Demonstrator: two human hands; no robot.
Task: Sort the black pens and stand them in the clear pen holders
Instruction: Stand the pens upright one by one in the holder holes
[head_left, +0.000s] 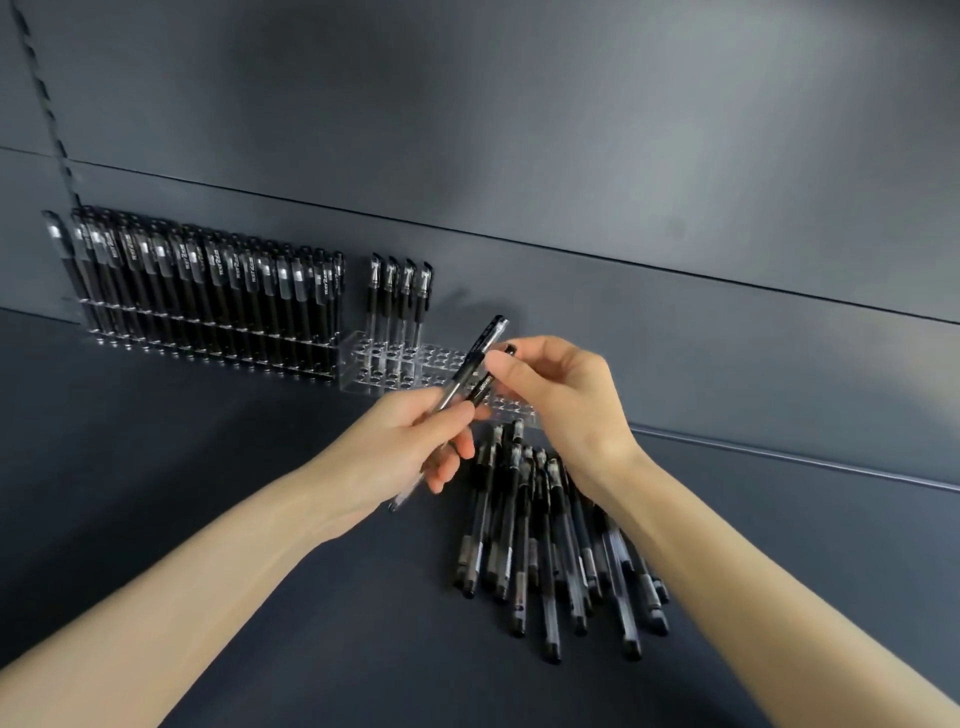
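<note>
Left hand (415, 441) and right hand (566, 395) pinch 2 pens (483, 342) beside the pile (519, 545).

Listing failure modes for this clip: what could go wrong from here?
1. The nearly empty holder is clear with small, tight holes; the pen in the left hand may miss and land tilted.
2. Four standing pens sit close by; either hand going in could knock them.
3. The loose pile lies by the right hand, which pinches a second pen; a low sweep might scatter it.
</note>
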